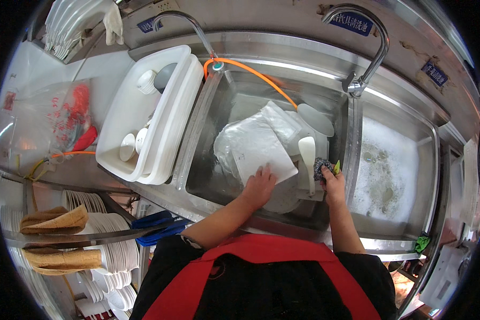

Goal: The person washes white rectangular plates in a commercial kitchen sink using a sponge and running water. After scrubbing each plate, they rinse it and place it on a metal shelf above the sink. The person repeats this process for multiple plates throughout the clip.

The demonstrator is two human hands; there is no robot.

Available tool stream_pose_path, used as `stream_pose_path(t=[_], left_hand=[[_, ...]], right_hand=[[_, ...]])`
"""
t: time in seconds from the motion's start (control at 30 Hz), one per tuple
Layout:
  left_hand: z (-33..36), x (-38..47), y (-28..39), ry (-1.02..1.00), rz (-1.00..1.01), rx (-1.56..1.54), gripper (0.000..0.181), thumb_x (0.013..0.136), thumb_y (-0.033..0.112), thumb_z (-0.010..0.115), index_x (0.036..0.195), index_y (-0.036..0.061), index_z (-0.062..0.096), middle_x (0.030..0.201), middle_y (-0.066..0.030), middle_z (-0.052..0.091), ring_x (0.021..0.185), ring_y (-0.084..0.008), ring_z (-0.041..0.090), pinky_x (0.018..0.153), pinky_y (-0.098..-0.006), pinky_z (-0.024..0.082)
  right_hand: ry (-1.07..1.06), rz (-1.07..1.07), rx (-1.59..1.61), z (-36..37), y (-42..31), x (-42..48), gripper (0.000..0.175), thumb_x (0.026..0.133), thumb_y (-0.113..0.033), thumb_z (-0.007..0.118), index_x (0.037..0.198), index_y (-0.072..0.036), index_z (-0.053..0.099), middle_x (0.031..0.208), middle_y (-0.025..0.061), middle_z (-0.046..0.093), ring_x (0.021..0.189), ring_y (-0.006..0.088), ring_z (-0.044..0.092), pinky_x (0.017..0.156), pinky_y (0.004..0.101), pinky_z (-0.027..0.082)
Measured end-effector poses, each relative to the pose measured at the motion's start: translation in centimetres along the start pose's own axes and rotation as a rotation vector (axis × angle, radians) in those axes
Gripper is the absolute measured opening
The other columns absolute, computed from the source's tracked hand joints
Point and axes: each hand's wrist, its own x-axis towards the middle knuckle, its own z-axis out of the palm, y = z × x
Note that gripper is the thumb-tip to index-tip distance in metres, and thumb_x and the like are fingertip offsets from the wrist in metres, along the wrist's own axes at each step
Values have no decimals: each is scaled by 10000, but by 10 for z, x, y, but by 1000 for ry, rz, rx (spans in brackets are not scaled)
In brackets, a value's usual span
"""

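My left hand (260, 185) rests on a flat white rectangular board or tray (260, 154), fingers spread on its near edge. My right hand (333, 185) grips a dark scouring pad (321, 169); a yellow-green bit (337, 167) sticks out beside its fingers. Just left of the pad lies a white paddle-like utensil (307, 150). Behind the board are crumpled clear plastic (278, 120) and a pale oval dish or lid (316, 119). All of these sit in a stainless steel sink basin (208, 176). What lies under the board is partly hidden.
A second basin (420, 208) at right holds foamy water (384, 176). Stacked white tubs (144, 116) with bowls stand at left. An orange hose (260, 76) drops into the middle basin. Two faucets (376, 60) arch behind. Plate stacks (112, 236) fill a lower-left rack.
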Motion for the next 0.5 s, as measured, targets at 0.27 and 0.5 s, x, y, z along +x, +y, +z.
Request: stream_pose_path(t=[0.27, 0.5], left_hand=[[-106, 19, -44, 99, -516, -286, 201, 919, 185, 458, 1007, 8, 496, 836, -227, 629, 720, -359, 637, 676, -478, 490], [-141, -55, -90, 855, -793, -1286, 288, 973, 250, 472, 1093, -6, 527, 1005, -78, 616, 872, -144, 572, 783, -305, 458]], right_hand=[[-7, -13, 21, 1, 4, -11, 166, 837, -228, 666, 896, -111, 564, 694, -27, 562, 495, 61, 473, 414, 187, 349], [-80, 20, -7, 6, -4, -29, 147, 850, -211, 652, 876, -110, 547, 695, -26, 559, 480, 57, 463, 400, 189, 344]])
